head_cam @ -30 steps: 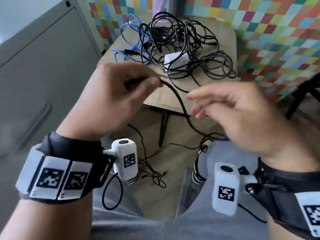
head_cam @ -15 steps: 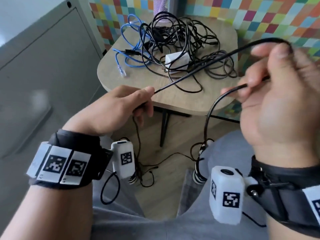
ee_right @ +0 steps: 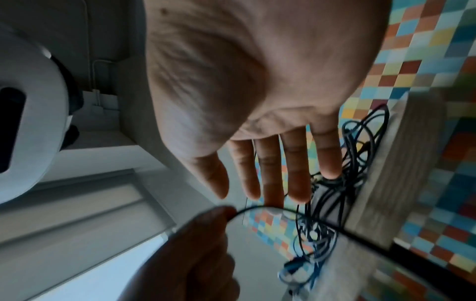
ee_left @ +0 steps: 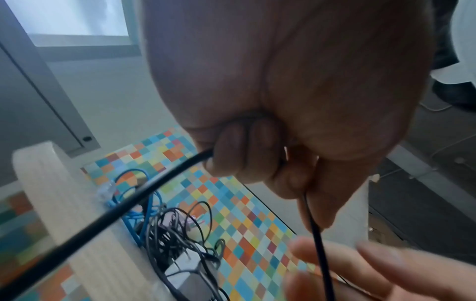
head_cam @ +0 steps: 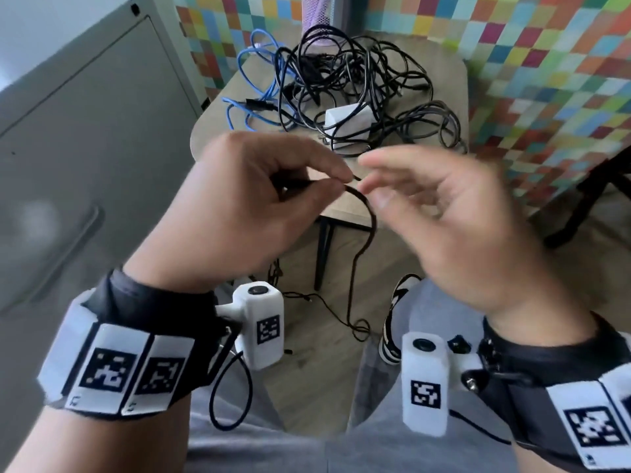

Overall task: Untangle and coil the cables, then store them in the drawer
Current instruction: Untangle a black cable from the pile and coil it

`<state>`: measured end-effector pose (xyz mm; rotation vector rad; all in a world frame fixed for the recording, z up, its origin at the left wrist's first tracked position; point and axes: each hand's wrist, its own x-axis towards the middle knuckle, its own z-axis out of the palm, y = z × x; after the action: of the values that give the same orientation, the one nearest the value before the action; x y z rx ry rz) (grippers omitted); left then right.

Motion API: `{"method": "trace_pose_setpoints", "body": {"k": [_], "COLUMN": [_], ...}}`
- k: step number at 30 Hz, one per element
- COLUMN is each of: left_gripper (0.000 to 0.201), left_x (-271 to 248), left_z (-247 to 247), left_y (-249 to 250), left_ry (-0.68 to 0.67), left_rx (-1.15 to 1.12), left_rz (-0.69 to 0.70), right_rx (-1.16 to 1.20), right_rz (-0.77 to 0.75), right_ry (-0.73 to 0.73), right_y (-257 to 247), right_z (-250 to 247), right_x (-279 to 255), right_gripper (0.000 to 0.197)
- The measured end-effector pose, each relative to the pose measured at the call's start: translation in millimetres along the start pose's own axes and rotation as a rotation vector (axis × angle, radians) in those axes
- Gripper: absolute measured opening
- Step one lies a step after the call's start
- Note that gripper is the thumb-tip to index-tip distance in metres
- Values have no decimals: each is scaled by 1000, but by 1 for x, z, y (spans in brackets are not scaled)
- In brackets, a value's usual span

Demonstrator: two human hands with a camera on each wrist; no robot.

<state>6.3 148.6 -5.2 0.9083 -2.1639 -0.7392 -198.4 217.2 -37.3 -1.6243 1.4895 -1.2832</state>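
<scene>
The left hand (head_cam: 252,199) has its fingers curled round a thin black cable (head_cam: 367,220), which loops from the fist down to the wooden floor (head_cam: 307,387). Just beside it the right hand (head_cam: 454,227) is spread with fingers straight, blurred, seemingly holding nothing. Beyond them, the small wooden table (head_cam: 211,128) carries a tangle of black cables (head_cam: 358,83), a blue cable (head_cam: 256,87) and a white adapter (head_cam: 348,121).
</scene>
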Motion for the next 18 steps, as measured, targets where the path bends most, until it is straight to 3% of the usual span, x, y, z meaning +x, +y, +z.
{"method": "trace_pose_setpoints", "body": {"k": [3, 7, 10, 12, 14, 16, 18], "left_gripper": [13, 27, 45, 46, 44, 39, 37], "left_x": [1, 4, 4, 3, 4, 4, 5], "left_z": [7, 7, 12, 11, 5, -3, -9], "left_y": [0, -14, -28, -34, -36, -35, -31], "left_ry": [-39, -104, -211, -202, -130, -28, 39], "left_rx": [-69, -384, -181, -80, -53, -76, -218], "left_rz": [27, -80, -203, -253, -251, -239, -210], "right_rx": [38, 138, 503, 636, 546, 360, 263], "right_rz": [-13, -175, -203, -171, -112, -43, 7], "right_ry": [-105, 74, 299, 332, 313, 225, 92], "right_y": [-3, -9, -3, 6, 11, 10, 7], "right_z": [16, 8, -15, -39, -54, -55, -46], "right_x": [-3, 1, 9, 14, 14, 8, 3], "right_gripper": [21, 23, 18, 24, 38, 13, 24]}}
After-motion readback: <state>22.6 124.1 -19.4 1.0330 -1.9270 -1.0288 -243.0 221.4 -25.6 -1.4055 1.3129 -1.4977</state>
